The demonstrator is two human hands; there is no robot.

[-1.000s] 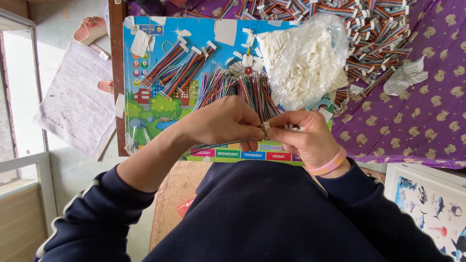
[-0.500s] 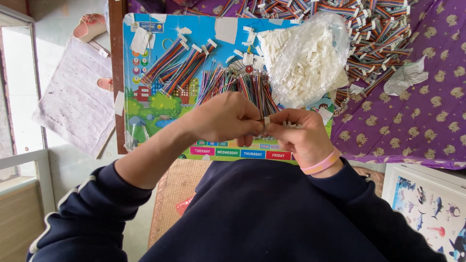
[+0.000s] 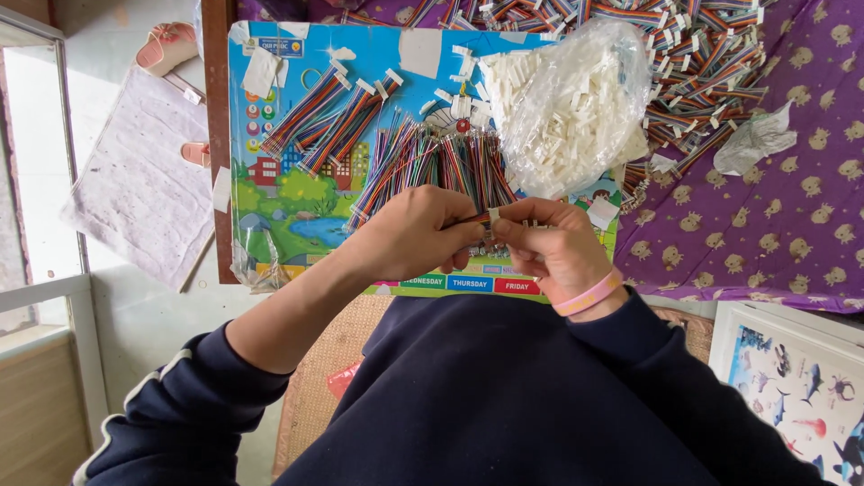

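— What has changed for us since a second ago?

— Very little. Our left hand (image 3: pixel 418 229) and right hand (image 3: pixel 549 243) have stayed pressed together; the view only drifted. Both grips are pinched narrow on one rainbow ribbon cable (image 3: pixel 477 219), the right fingertips on its small white connector (image 3: pixel 493 217).

— So the fitting goes on?

— We judge so. Just beyond the grips lies the loose cable bundle (image 3: pixel 432 162) on the picture board (image 3: pixel 270 207); beyond the right one, the bag of white connectors (image 3: pixel 567 108).
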